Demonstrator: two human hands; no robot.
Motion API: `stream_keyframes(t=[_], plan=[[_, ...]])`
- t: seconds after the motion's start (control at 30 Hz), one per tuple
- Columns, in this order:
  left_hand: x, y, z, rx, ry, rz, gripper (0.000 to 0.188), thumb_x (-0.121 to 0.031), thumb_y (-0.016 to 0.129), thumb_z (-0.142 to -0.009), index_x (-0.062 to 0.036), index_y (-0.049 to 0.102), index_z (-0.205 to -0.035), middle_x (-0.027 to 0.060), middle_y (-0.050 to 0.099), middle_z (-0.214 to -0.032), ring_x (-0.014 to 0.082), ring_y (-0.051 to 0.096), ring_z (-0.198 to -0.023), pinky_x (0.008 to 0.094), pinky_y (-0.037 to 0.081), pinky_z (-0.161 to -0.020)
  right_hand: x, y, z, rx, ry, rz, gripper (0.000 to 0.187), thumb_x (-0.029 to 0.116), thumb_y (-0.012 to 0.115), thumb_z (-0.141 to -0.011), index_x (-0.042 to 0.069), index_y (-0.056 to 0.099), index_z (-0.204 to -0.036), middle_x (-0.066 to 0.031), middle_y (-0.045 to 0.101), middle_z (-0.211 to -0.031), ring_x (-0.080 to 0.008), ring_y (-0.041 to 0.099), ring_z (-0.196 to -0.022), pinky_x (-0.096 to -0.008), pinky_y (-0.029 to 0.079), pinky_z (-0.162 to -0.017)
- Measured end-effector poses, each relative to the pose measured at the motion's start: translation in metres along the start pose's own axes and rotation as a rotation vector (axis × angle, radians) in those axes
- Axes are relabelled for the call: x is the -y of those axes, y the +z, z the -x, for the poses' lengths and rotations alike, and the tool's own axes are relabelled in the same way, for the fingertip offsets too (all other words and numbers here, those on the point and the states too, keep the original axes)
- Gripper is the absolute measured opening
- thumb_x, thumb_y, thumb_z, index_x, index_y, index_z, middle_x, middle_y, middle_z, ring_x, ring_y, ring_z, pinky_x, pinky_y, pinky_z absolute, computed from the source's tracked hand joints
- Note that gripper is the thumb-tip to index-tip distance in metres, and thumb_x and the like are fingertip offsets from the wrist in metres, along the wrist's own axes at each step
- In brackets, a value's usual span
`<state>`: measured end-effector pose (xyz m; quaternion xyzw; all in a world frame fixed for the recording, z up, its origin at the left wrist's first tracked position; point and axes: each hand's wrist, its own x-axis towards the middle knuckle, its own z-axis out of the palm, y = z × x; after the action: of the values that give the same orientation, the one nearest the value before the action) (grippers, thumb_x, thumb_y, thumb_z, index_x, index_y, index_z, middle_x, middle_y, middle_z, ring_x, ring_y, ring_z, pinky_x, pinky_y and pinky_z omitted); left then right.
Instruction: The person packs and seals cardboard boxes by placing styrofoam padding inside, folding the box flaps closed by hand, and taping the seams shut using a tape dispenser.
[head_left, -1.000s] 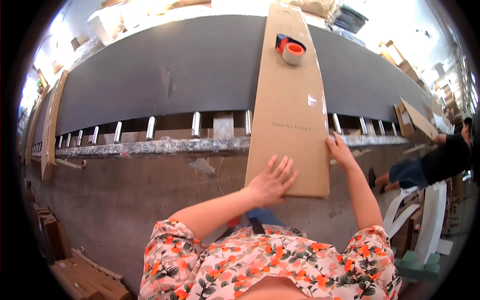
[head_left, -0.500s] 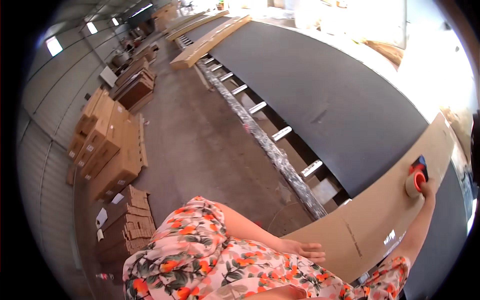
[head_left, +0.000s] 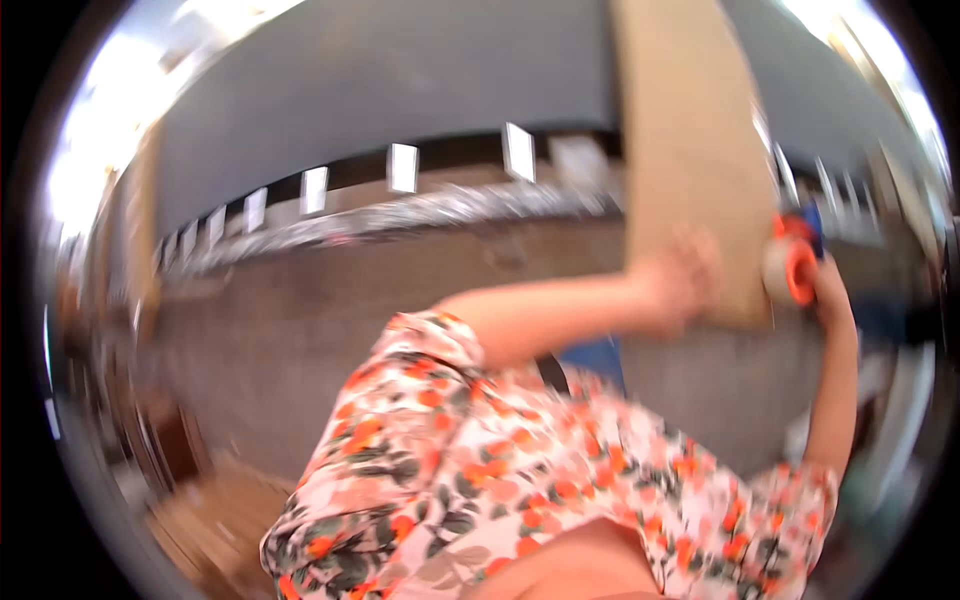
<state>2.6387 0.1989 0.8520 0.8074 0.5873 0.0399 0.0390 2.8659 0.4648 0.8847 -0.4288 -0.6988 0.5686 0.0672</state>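
Observation:
A tape dispenser (head_left: 800,228), red and blue with a roll of tape on an orange core, is gripped in my right hand (head_left: 829,290) just beyond the right edge of a long brown cardboard box (head_left: 690,120). The box lies across the dark grey conveyor belt, its near end sticking out over the side. My left hand (head_left: 675,288) is at that near end, over the cardboard. Motion blur smears its fingers, so whether they press on or grip the box is unclear.
Under the dark belt (head_left: 400,80) run white-looking rollers (head_left: 403,168) and a shiny wrapped side rail (head_left: 440,211). Brown floor (head_left: 330,350) lies between me and the conveyor. Blurred stacked cardboard (head_left: 220,530) is at the lower left.
My view has swung to the right, so the box now points away from me. My left hand has come up onto the box's near end. The dispenser, still in my right hand, is now past the box's edge.

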Motion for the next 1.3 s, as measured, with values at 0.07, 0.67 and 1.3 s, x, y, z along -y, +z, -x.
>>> stream_keyframes(t=[0.07, 0.67, 1.3], plan=[[0.003, 0.014, 0.005, -0.198, -0.013, 0.129, 0.080, -0.029, 0.067, -0.071, -0.0067, 0.038, -0.142, 0.0245, 0.025, -0.150, 0.0415, 0.015, -0.142, 0.0551, 0.007, -0.115, -0.030, 0.032, 0.095, -0.166, 0.277, -0.428, 0.028, 0.016, 0.062, -0.080, 0.006, 0.060, -0.106, -0.0039, 0.063, -0.094, -0.0143, 0.062, -0.080, -0.0337, 0.052, -0.067], [0.001, 0.018, 0.032, -0.434, -0.192, 0.263, 0.063, -0.030, 0.076, -0.059, -0.0025, 0.052, -0.110, 0.0161, 0.047, -0.117, 0.0334, 0.040, -0.119, 0.0425, 0.026, -0.104, 0.030, 0.213, 0.157, -0.575, -0.213, 0.927, 0.064, 0.053, 0.069, -0.067, 0.015, 0.061, -0.118, -0.0215, 0.064, -0.085, -0.0385, 0.065, -0.080, -0.0438, 0.054, -0.068], [0.103, 0.026, 0.079, -0.135, -0.459, 0.040, 0.098, -0.058, 0.066, -0.078, 0.0009, 0.026, -0.146, 0.0184, 0.024, -0.153, 0.0327, 0.017, -0.143, 0.0428, 0.015, -0.116, -0.117, 0.184, 0.088, -0.169, 0.048, -0.201, 0.051, 0.040, 0.069, -0.073, -0.003, 0.069, -0.100, -0.0150, 0.068, -0.106, -0.0223, 0.065, -0.099, -0.0352, 0.050, -0.087]])
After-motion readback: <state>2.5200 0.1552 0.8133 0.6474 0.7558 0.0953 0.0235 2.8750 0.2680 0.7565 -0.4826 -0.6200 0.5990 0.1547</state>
